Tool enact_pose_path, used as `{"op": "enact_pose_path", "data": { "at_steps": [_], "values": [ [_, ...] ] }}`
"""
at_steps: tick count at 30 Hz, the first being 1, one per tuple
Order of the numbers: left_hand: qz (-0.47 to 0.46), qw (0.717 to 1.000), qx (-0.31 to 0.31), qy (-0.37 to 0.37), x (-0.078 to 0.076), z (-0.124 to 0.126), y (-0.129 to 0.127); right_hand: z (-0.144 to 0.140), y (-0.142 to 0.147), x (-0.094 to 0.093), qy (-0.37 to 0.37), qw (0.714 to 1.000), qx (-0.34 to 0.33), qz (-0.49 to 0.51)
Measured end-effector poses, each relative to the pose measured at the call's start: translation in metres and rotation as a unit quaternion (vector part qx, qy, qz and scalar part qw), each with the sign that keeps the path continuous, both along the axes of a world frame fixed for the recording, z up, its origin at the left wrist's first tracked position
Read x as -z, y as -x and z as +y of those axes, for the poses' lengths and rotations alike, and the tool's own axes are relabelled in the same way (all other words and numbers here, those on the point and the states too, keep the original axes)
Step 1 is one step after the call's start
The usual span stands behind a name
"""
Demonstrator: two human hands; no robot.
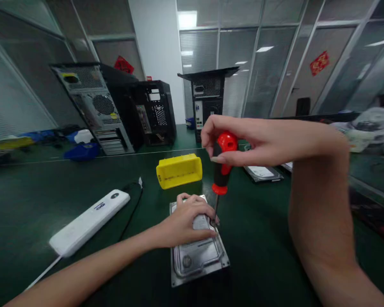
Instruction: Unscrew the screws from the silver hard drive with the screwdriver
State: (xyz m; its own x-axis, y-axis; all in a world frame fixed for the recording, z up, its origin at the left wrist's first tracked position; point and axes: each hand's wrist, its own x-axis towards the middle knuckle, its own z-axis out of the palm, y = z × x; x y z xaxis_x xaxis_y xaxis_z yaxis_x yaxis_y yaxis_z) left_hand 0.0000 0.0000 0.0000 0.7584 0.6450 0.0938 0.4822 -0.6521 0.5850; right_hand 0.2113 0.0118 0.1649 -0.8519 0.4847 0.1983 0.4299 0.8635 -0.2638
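Observation:
A silver hard drive point(198, 258) lies flat on the dark green table in front of me. Across its upper half rests my left hand point(192, 219), fingers curled over the drive and gripping it. My right hand point(237, 143) holds a red and black screwdriver point(220, 181) by the top of its handle, fingers and thumb closed around it. The screwdriver stands nearly upright. Its shaft runs down to the drive's right side, close to my left fingertips, and its very tip is hard to make out there.
A yellow bin point(179, 171) sits just beyond the drive. To the left lies a white power strip point(89, 224) with a black cable point(136, 209). Another hard drive point(263, 172) is at right. Computer cases point(99, 104) stand at the back, near a blue bin point(81, 152).

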Motion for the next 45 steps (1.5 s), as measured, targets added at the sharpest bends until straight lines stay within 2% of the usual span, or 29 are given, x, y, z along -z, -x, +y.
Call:
{"op": "enact_pose_path", "data": {
  "at_steps": [6, 13, 16, 20, 23, 27, 31, 36, 40, 45],
  "values": [
    [-0.005, 1.0, 0.0, 0.007, -0.001, -0.002, 0.0, -0.004, 0.004, -0.002, 0.024, 0.999, -0.036, 0.011],
    [-0.005, 1.0, 0.008, 0.008, 0.002, 0.004, 0.001, -0.002, 0.005, -0.001, -0.004, 1.0, -0.016, 0.011],
    [-0.005, 0.999, 0.024, -0.037, 0.005, 0.012, 0.001, -0.001, -0.001, -0.001, -0.017, 1.0, -0.013, 0.011],
    [0.01, 0.99, 0.091, -0.108, 0.004, 0.02, -0.004, 0.002, -0.003, -0.001, -0.013, 1.0, 0.014, -0.005],
    [0.005, 0.987, 0.108, -0.123, 0.004, 0.02, -0.006, 0.004, -0.002, 0.0, 0.002, 1.0, 0.016, -0.005],
    [-0.021, 0.992, 0.077, -0.1, 0.008, 0.018, -0.005, 0.004, -0.003, -0.001, -0.001, 1.0, 0.002, 0.0],
    [-0.037, 0.997, 0.056, -0.045, 0.009, 0.021, -0.002, 0.002, -0.003, -0.002, 0.013, 1.0, 0.004, -0.009],
    [-0.039, 0.996, 0.086, 0.005, 0.007, 0.03, 0.003, 0.0, -0.003, -0.004, 0.009, 1.0, 0.003, -0.012],
    [-0.051, 0.992, 0.113, 0.001, 0.008, 0.036, 0.008, 0.0, -0.004, -0.005, 0.0, 1.0, 0.015, -0.013],
    [-0.045, 0.992, 0.116, -0.008, 0.011, 0.038, 0.012, 0.001, -0.007, -0.004, 0.035, 0.999, 0.022, -0.001]
  ]
}}
